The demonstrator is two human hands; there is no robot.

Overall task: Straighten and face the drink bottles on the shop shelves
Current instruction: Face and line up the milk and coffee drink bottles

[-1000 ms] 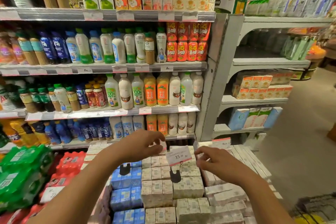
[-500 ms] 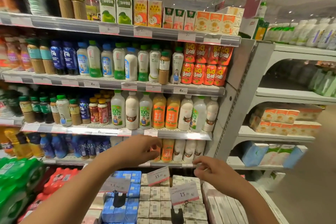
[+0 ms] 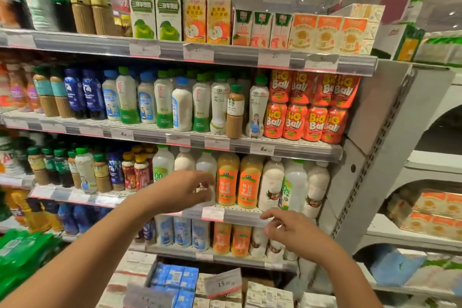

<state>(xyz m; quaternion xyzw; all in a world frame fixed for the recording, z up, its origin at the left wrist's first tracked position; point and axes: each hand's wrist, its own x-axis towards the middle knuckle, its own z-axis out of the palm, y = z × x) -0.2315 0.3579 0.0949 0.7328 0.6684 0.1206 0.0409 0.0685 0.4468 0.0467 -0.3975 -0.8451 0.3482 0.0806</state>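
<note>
Noted at 9 o'clock, far left: green shrink-wrapped multipacks (image 3: 22, 250) stacked low, blurred. Above them, at 10 o'clock, small brown coffee bottles with green caps (image 3: 101, 172) standing upright on the third shelf (image 3: 75, 196), beside dark blue and red-labelled small bottles.

Left hand (image 3: 183, 188) raised at centre, in front of the third shelf's row of tall plastic drink bottles. Fingers loosely curled, tips at a tall white milk-drink bottle (image 3: 206, 170); actual grasp cannot be told owing to motion blur. Just left of it, two more white bottles, partly hidden behind the hand.

Immediately right, at 3 o'clock of the left hand: two tall orange juice bottles (image 3: 228, 180) upright, labels facing front, touching each other. Further right, three tall white bottles (image 3: 271, 183), the middle one turned so its green label shows sideways.

Right hand (image 3: 297, 231) at 5 o'clock of centre, lower, near the third shelf's front edge strip and its white price tag (image 3: 213, 213). Fingers bent, index extended forward, nothing seen grasped.

At 12 o'clock: second shelf carrying white and green bottles, then stacked red "Big Ball" cans (image 3: 310, 107) at 1 o'clock. Top shelf: green and orange juice cartons (image 3: 170, 15).

At 6 o'clock: blue and cream carton packs with a white "15.00" sign (image 3: 223, 282).
</note>
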